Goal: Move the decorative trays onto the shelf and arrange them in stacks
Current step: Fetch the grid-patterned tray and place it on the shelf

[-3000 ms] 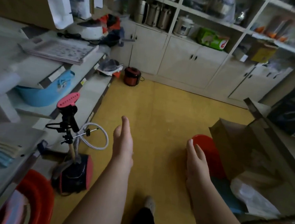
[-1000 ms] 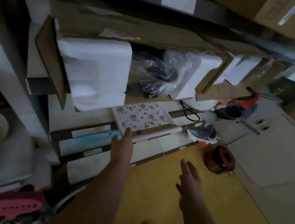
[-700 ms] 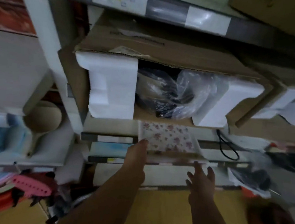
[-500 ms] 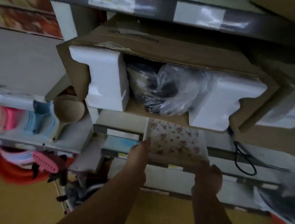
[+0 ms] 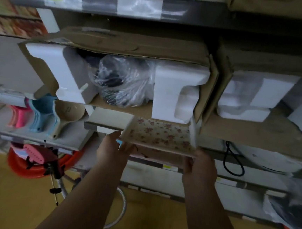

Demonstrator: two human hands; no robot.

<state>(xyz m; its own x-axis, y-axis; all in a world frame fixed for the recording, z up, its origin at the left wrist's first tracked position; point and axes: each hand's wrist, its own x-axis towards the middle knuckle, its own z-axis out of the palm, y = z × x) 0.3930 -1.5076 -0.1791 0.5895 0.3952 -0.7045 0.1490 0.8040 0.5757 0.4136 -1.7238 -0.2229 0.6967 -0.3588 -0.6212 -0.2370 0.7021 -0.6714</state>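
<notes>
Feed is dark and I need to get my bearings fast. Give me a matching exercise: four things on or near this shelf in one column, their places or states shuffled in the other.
Things:
1. floral tray
2. plastic-wrapped item
3. black cord
4. red basin

Places or states:
A. on the floor, lower left
B. held at its near edge by left hand and right hand
C. hanging off a shelf, right of the hands
D. inside the open cardboard box, between foam blocks

Pairs: 1-B, 2-D, 3-C, 4-A
</notes>
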